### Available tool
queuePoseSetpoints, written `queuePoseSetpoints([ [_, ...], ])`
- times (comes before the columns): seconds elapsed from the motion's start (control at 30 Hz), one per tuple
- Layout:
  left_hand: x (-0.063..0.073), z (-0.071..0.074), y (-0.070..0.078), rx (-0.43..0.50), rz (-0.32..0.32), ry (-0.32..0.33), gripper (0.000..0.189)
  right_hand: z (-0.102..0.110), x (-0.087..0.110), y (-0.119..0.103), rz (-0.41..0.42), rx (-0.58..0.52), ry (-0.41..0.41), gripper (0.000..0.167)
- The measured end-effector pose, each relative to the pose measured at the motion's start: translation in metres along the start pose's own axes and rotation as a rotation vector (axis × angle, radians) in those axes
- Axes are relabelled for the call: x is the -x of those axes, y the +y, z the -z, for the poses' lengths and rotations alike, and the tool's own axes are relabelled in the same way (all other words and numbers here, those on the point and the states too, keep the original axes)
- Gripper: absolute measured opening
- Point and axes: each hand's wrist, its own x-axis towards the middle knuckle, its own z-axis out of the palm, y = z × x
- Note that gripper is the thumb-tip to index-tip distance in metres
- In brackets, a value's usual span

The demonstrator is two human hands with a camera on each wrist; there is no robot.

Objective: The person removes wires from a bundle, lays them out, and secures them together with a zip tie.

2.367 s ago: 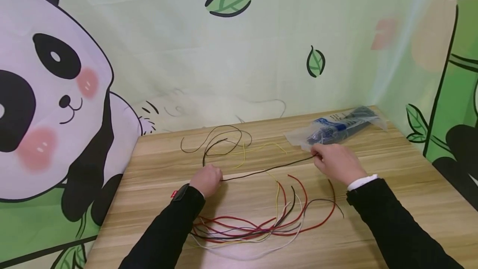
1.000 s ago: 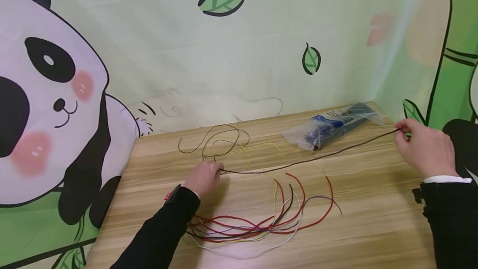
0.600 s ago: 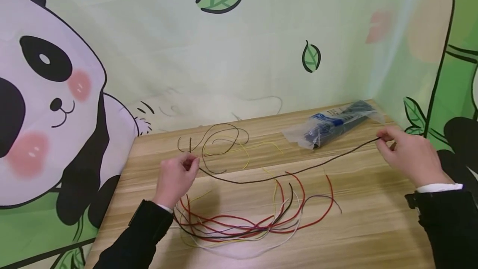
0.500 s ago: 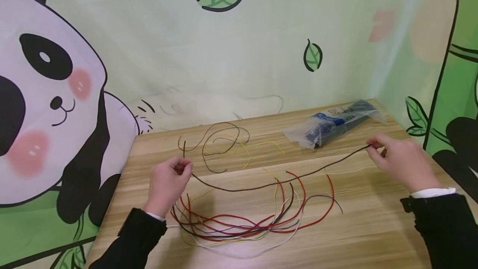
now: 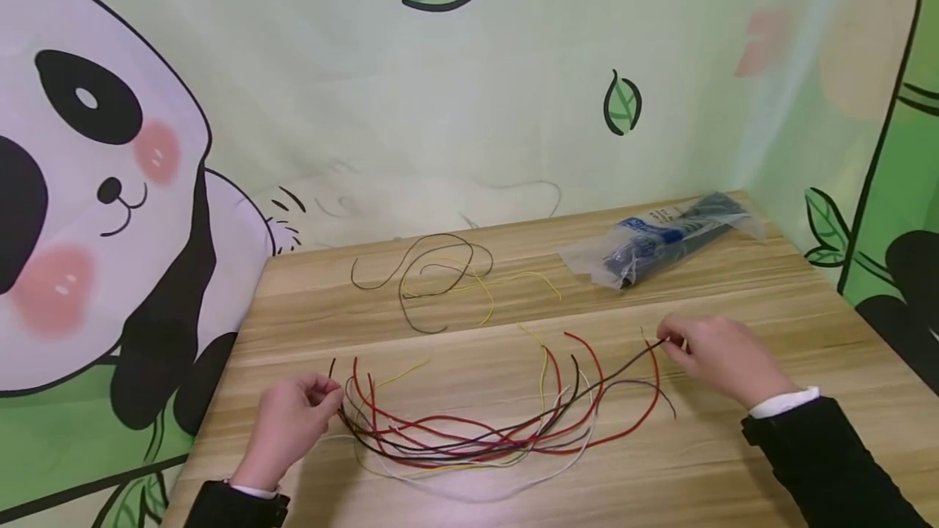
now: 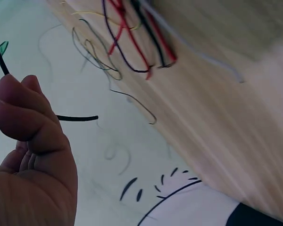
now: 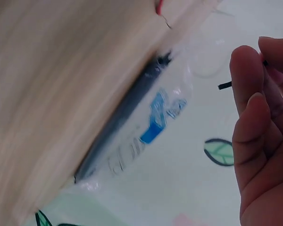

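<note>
Wire, long, thin and black, dips low; left hand and right hand, both nearly closed, pinch it near its ends.

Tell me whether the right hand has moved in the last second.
Yes. Judged against the plastic bag in the head view, the right hand has moved left and down, from the bag's right to below it.
</note>
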Motion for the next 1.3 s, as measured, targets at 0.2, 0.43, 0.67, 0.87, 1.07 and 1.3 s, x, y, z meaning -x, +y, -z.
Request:
queuePoseSetpoints([
  [0.2, 0.000, -0.007, -0.018, 0.014, 0.030, -0.024, 0.007, -0.017, -0.003, -0.003, 0.006, -0.002, -0.050, 0.012],
  [0.43, -0.004, -0.017, -0.036, -0.009, 0.041, -0.046, 0.004, -0.032, -0.006, -0.007, -0.012, -0.009, -0.109, 0.014],
  [0.67, -0.009, -0.026, -0.050, -0.073, 0.026, -0.066, 0.005, -0.040, -0.008, -0.009, -0.003, -0.027, -0.136, 0.014],
  [0.87, -0.010, -0.030, -0.051, -0.155, -0.031, -0.044, 0.012, -0.045, -0.010, -0.009, 0.014, -0.039, -0.137, 0.015],
  [1.07, -0.011, -0.032, -0.049, -0.186, -0.062, -0.041, 0.013, -0.048, -0.011, -0.008, 0.015, -0.051, -0.152, 0.014],
  [1.3, -0.011, -0.034, -0.048, -0.187, -0.079, -0.057, 0.015, -0.052, -0.010, -0.005, 0.013, -0.054, -0.148, 0.013],
])
